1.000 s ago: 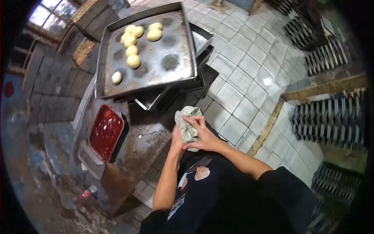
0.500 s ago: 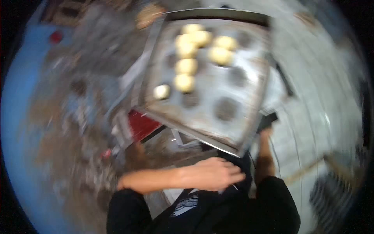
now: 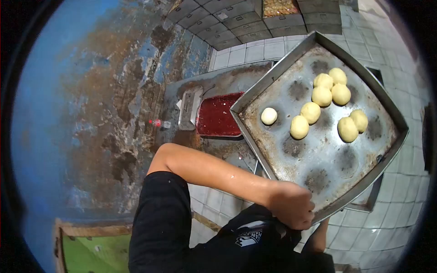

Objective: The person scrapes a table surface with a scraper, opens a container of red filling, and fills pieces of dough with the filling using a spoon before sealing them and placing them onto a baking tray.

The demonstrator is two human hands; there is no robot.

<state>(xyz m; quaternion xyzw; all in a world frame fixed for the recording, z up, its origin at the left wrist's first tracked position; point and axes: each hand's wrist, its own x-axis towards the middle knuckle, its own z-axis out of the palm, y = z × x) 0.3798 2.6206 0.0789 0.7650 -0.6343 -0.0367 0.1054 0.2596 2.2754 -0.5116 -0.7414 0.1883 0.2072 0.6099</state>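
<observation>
White floor tiles (image 3: 373,232) behind a square grey metal tray (image 3: 318,157)

Stiff, likely heavy; best gripped on opposite sides, as its round pale-yellow balls (image 3: 348,129) look soft and could roll. Left hand (image 3: 293,204) curls at the near corner, grip unclear; right hand (image 3: 323,226), mostly hidden, unreadable.

Paint's peeling like crazy off that blue wall (image 3: 114,91) — also a red-capped bottle (image 3: 160,123), a pan of red stuff (image 3: 221,116), and some green panel (image 3: 98,252) in a wooden frame (image 3: 98,230).
</observation>
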